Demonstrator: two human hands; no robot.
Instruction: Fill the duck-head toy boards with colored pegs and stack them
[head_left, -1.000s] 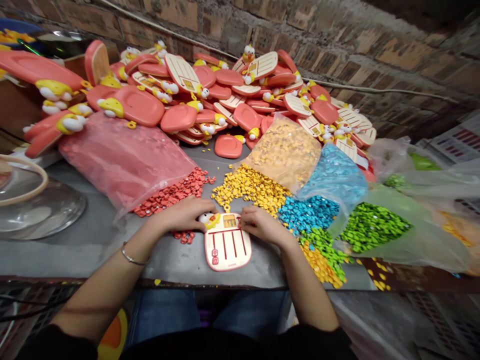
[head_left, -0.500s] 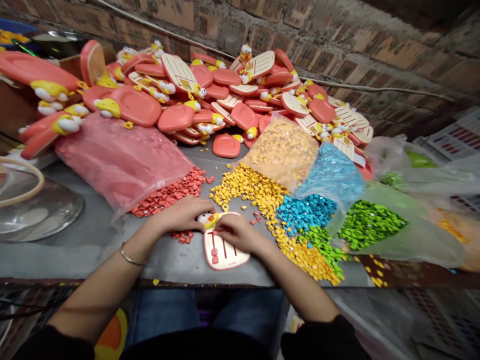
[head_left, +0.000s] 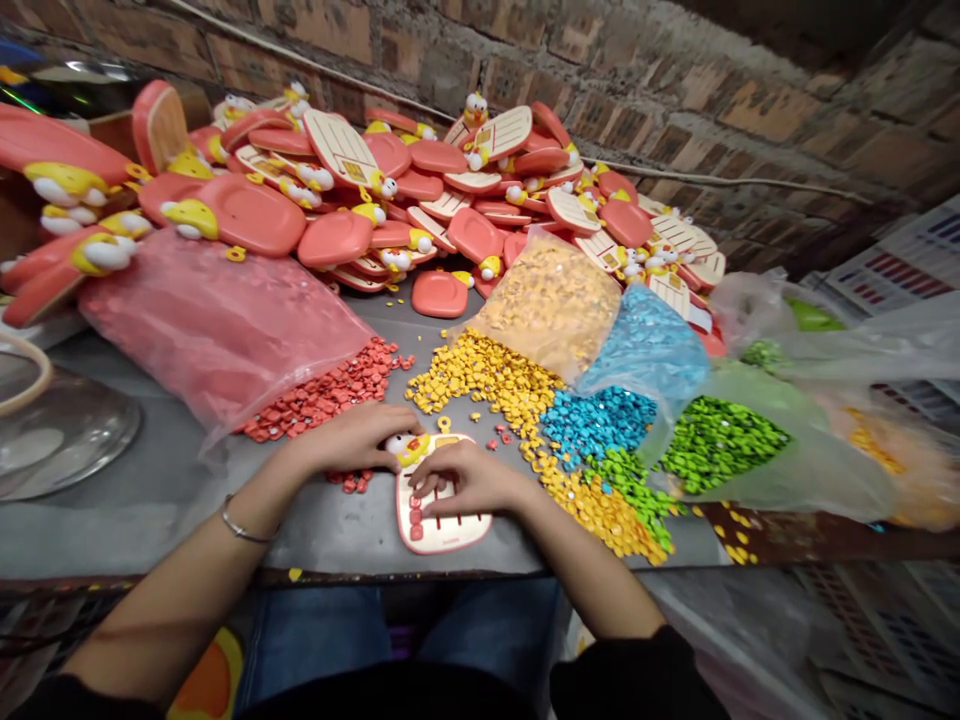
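Pointing lengthwise at the table edge [head_left: 330, 578], cream board [head_left: 451, 530] has bare mat [head_left: 330, 535] near-left; left hand [head_left: 358, 437] pinches its duck head [head_left: 409, 450], right hand [head_left: 469, 478] half-curled above, grip unclear.

A clear vessel [head_left: 82, 425] with a beige band [head_left: 46, 372] rests at the table's [head_left: 180, 520] left end. Behind the back edge rises a brick wall [head_left: 675, 90], a pale cable [head_left: 739, 181] strung along it. Beyond the right back corner, a white panel [head_left: 900, 260] shows red and blue bars.

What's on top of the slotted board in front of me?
On the slotted board, red pieces line the left side. Your right hand covers part; anything beneath it can't be seen.
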